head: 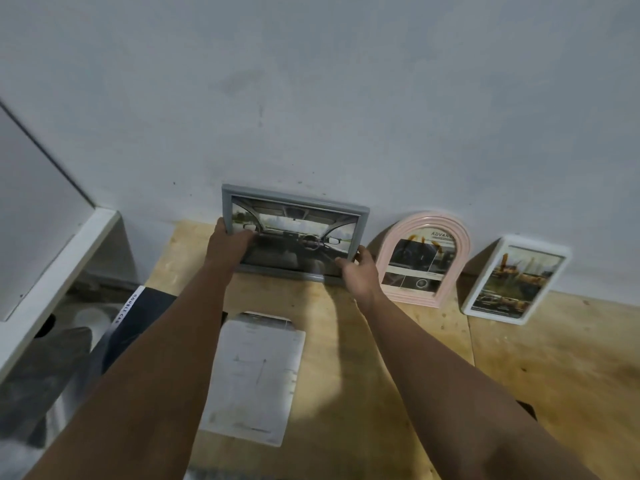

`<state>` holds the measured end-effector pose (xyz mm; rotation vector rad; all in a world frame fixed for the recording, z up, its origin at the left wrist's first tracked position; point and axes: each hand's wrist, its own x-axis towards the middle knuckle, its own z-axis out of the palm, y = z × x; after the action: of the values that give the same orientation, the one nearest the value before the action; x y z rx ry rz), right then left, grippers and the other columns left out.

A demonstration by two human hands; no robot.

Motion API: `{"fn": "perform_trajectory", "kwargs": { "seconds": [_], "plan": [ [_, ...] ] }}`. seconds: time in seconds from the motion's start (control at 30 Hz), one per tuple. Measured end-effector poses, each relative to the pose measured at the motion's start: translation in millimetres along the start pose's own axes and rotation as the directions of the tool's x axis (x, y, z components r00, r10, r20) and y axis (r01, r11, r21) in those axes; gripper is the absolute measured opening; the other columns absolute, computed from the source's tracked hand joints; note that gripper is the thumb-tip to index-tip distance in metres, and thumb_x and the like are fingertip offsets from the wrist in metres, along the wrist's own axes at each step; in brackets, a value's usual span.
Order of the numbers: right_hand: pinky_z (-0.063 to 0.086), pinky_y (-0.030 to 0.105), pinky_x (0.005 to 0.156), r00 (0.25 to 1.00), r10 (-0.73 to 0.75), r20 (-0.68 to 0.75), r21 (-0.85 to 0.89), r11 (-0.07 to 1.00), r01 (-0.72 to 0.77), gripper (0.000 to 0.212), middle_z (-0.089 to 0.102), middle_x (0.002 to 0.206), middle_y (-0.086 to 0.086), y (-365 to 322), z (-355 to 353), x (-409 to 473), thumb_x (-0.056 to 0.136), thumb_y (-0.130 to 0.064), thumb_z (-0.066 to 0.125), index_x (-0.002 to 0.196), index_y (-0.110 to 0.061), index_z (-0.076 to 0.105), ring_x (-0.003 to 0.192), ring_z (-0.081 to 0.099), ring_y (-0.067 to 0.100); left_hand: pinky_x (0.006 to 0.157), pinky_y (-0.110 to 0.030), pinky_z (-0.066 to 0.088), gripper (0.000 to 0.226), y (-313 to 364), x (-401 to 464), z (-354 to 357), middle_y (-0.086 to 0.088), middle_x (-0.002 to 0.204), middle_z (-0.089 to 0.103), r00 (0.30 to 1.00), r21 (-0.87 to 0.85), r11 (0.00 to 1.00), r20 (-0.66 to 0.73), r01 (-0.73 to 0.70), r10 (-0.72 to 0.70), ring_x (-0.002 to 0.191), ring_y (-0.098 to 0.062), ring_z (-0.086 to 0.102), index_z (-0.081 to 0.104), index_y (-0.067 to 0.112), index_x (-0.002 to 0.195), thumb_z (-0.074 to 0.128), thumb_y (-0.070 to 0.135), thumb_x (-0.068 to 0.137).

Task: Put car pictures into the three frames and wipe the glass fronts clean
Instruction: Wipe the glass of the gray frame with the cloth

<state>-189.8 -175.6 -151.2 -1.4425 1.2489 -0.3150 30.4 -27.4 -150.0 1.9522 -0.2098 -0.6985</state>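
While both hands, left hand [227, 242] & right hand [358, 273], gripped grey rectangular plastic frame w/ car-interior pic [294, 233] against wall, seemed last placement step; next prob. needed letting go gently, w/ wiping of glass fronts maybe left.

Three picture frames are standing along the wall on the wooden surface [381, 375]: one grey frame [294, 202], one pink arched frame [420, 221] and one white frame [516, 318], each showing one car picture. Two hands are reaching in, the left hand [227, 245] and the right hand [358, 275]. One sheet of paper [254, 379] is lying flat, and one dark box [138, 313] is sitting at the left edge.
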Motion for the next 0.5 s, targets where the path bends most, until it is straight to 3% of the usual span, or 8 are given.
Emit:
{"fn": "perform_trajectory", "kwargs": {
  "seconds": [0.1, 0.2, 0.3, 0.4, 0.5],
  "plan": [
    [0.028, 0.036, 0.119, 1.0, -0.003, 0.026, -0.007, 1.0, 0.004, 0.077, 0.032, 0.165, 0.008, 0, 1, -2, 0.101, -0.023, 0.064, 0.163, -0.016, 0.019, 0.15, 0.033, 0.029, 0.096, -0.044, 0.046, 0.076, 1, 3, 4, -0.008, 0.142, 0.048, 1.0, 0.029, 1.0, 0.027, 0.007, -0.008, 0.123, -0.033, 0.049, 0.028, 0.012, 0.154, 0.065, 0.03, 0.09],
    [0.028, 0.028, 0.112, 0.997, -0.036, 0.064, -0.05, 0.998, 0.04, 0.075, 0.035, 0.163, 0.007, 0, -5, -15, 0.101, -0.021, 0.063, 0.162, -0.013, 0.02, 0.149, 0.034, 0.027, 0.077, -0.037, 0.045, 0.041, -1, -12, 11, -0.01, 0.114, 0.059, 1.0, 0.094, 0.996, -0.023, -0.005, 0.007, 0.098, -0.027, 0.056, 0.051, 0.005, 0.131, 0.061, 0.02, 0.094],
    [0.033, 0.032, 0.115, 0.997, -0.047, 0.068, -0.086, 0.995, 0.053, 0.069, 0.042, 0.159, 0.005, 9, -18, -33, 0.101, -0.021, 0.063, 0.161, -0.015, 0.029, 0.146, 0.041, 0.027, 0.07, -0.032, 0.043, 0.034, 1, -39, 26, -0.01, 0.11, 0.063, 0.987, 0.205, 0.978, -0.152, -0.022, 0.054, 0.09, -0.023, 0.057, 0.058, 0.01, 0.124, 0.059, 0.02, 0.091],
    [0.045, 0.04, 0.113, 0.998, -0.055, 0.015, -0.126, 0.99, 0.056, 0.045, 0.063, 0.139, 0.005, 24, -44, -49, 0.1, -0.022, 0.064, 0.144, -0.015, 0.056, 0.13, 0.058, 0.026, 0.074, -0.033, 0.045, 0.029, 11, -69, 59, -0.006, 0.108, 0.068, 0.992, 0.262, 0.96, -0.059, -0.093, 0.112, 0.089, -0.02, 0.06, 0.063, 0.017, 0.118, 0.058, 0.02, 0.089],
    [0.048, 0.028, 0.098, 0.993, -0.08, -0.09, -0.152, 0.986, 0.065, 0.028, 0.071, 0.115, -0.001, 34, -88, -58, 0.1, -0.019, 0.062, 0.127, -0.014, 0.068, 0.11, 0.065, 0.02, 0.079, -0.034, 0.044, 0.037, 31, -103, 106, -0.005, 0.119, 0.063, 0.981, 0.273, 0.943, 0.087, -0.192, 0.175, 0.097, -0.019, 0.057, 0.057, 0.015, 0.129, 0.059, 0.021, 0.092]
  ]
}}
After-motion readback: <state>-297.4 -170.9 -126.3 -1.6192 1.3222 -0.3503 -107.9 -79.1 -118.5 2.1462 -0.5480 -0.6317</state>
